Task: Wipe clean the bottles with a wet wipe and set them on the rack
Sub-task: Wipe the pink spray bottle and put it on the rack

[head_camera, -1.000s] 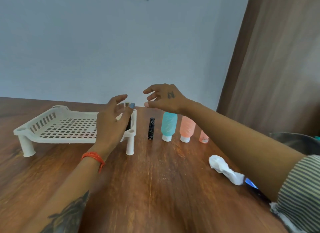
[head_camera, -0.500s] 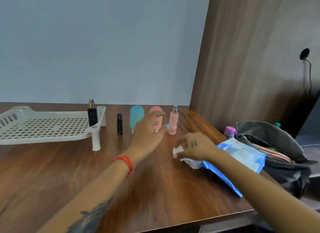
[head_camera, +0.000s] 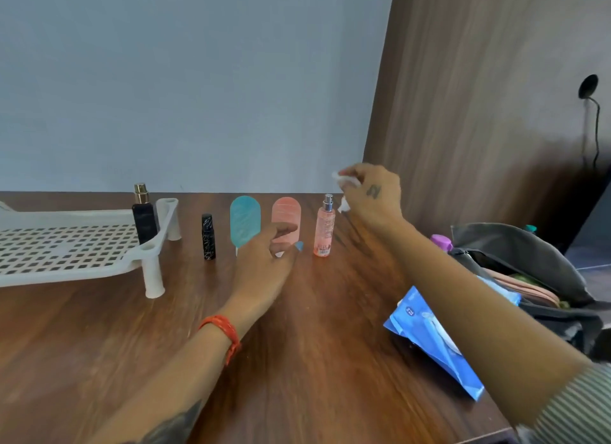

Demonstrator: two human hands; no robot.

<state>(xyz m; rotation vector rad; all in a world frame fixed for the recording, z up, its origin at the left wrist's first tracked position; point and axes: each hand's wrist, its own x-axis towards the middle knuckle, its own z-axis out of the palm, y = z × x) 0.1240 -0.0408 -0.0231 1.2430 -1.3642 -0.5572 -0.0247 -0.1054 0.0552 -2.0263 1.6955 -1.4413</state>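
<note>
A white slotted rack (head_camera: 66,218) stands at the left with a black gold-capped perfume bottle (head_camera: 144,219) on its right end. On the table to its right stand a small black bottle (head_camera: 208,237), a teal tube (head_camera: 245,219), a pink tube (head_camera: 286,212) and a clear pink spray bottle (head_camera: 324,227). My left hand (head_camera: 264,265) hovers open in front of the two tubes, touching neither that I can see. My right hand (head_camera: 370,195) is raised above and right of the spray bottle, pinching a white wet wipe (head_camera: 344,179).
A blue wet-wipe pack (head_camera: 426,337) lies at the table's right edge under my right forearm. Behind it a dark open bag (head_camera: 529,261) holds a purple-capped bottle (head_camera: 441,242). A wooden panel (head_camera: 479,96) rises close on the right. The wall runs just behind the bottles.
My right hand has lifted the wipe off the table by the blue pack and raised it above the spray bottle. My left hand has stayed in front of the tubes.
</note>
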